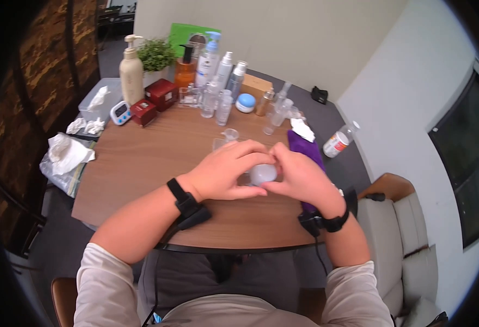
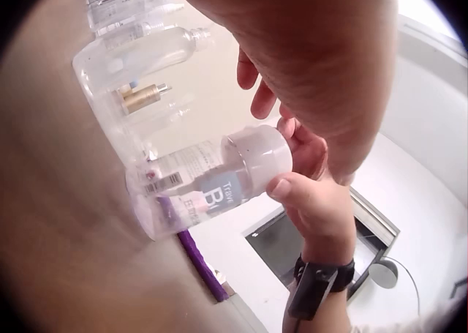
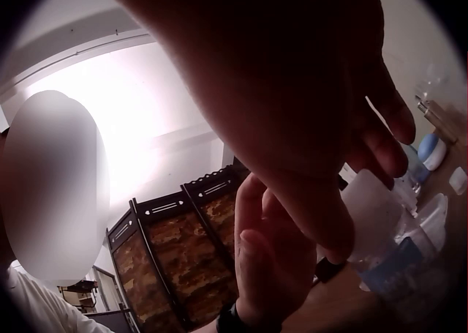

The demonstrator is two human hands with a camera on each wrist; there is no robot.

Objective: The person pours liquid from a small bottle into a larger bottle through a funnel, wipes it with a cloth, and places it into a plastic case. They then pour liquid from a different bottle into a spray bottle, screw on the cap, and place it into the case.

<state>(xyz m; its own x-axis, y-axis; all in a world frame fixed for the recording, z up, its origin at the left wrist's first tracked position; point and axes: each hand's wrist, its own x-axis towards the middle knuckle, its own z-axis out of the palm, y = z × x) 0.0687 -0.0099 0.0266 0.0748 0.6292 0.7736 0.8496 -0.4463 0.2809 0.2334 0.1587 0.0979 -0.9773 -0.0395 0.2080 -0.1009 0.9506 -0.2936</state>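
A clear plastic bottle with a frosted white cap [image 1: 263, 174] stands upright on the wooden table; its printed label [image 2: 219, 192] shows in the left wrist view. My right hand [image 1: 303, 173] holds the cap, the thumb [image 2: 284, 187] on one side and fingers on the other. Loosely bent around the other side of the cap is my left hand [image 1: 223, 170], its fingertips close to those of the right. In the right wrist view the left hand [image 3: 274, 256] is behind the right thumb, nothing in its grasp. The right hand's palm hides part of the cap there.
Pump bottles [image 1: 132, 76], red boxes [image 1: 162, 94], a blue-lidded jar [image 1: 245, 103] and several clear bottles [image 1: 223, 108] line the table's back. A purple cloth [image 1: 304, 147] lies at right, near another labelled bottle [image 1: 338, 143]. Crumpled tissues [image 1: 68, 154] lie at left.
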